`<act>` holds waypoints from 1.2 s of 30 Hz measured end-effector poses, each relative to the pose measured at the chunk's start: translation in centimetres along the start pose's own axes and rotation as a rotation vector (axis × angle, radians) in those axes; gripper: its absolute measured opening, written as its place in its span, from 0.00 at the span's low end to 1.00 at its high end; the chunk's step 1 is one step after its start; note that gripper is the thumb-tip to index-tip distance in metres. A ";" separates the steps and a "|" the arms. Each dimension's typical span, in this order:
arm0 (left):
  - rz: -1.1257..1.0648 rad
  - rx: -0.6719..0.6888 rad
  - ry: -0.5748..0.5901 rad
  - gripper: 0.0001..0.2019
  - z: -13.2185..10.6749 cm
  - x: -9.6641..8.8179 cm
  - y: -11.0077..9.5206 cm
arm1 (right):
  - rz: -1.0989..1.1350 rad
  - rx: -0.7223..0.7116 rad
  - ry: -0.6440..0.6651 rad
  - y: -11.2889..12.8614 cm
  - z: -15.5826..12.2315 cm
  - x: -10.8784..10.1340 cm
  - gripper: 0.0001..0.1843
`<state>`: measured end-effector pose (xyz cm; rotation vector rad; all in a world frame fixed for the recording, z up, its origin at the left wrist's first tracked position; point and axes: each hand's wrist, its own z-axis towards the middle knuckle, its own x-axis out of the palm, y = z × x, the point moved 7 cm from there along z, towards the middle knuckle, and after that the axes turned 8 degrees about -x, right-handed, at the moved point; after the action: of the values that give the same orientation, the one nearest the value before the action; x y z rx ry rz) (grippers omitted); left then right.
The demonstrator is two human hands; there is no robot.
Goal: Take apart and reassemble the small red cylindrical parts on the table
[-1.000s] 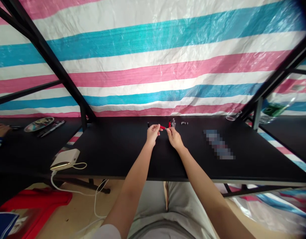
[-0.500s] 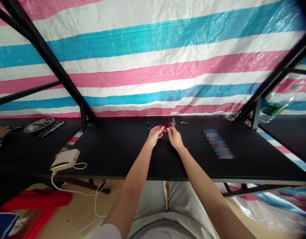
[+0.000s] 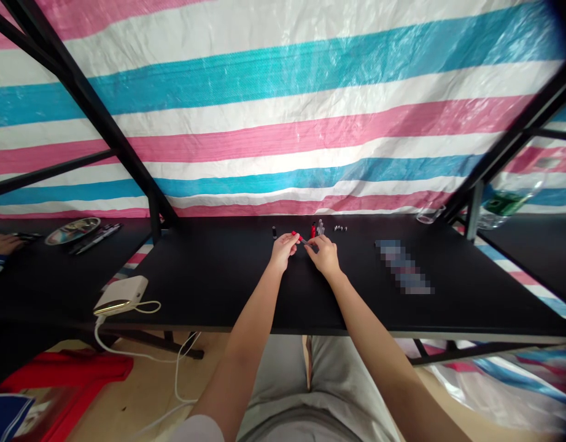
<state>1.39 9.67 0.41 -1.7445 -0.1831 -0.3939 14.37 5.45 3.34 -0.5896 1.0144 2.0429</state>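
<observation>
My left hand [image 3: 282,250] pinches one end of a slim pen-like piece [image 3: 301,239], red toward that side. My right hand [image 3: 325,255] has its fingers closed round the other end, where a thin greyish, see-through length shows between the hands. Whether the red and greyish lengths are joined cannot be made out. Just beyond my right hand stand small red parts [image 3: 313,231] and clear parts [image 3: 320,227]. Farther right lies a row of several little silvery pieces [image 3: 341,228]. A small black part [image 3: 274,232] stands behind my left hand.
A pixelated flat item [image 3: 405,267] lies on the black table [image 3: 209,276], right of my arms. At the left edge sits a white box with a cable [image 3: 121,296]. A clear cup [image 3: 430,213] stands back right. On the left table, another person's hand [image 3: 4,242] is near pens [image 3: 99,238].
A greyish, see-through length now shows between my hands beside the red part, and the piece slants more. My right hand has shifted slightly. At far left, the other person's hand has moved toward the pens.
</observation>
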 end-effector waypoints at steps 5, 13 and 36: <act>0.025 0.012 -0.079 0.16 0.3 -0.7 0.1 | -0.125 0.208 0.019 -1.7 -0.3 -0.6 0.07; 0.666 0.346 -0.176 0.05 -0.7 0.6 -0.5 | -0.159 0.403 0.005 -4.8 -0.8 -1.1 0.08; 1.031 0.331 -0.257 0.02 1.5 3.8 0.4 | -0.202 0.370 0.007 -6.2 -0.1 -0.1 0.11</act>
<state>5.28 10.64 1.11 -1.3404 0.4441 0.5840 19.38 7.73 0.45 -0.4811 1.2463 1.6260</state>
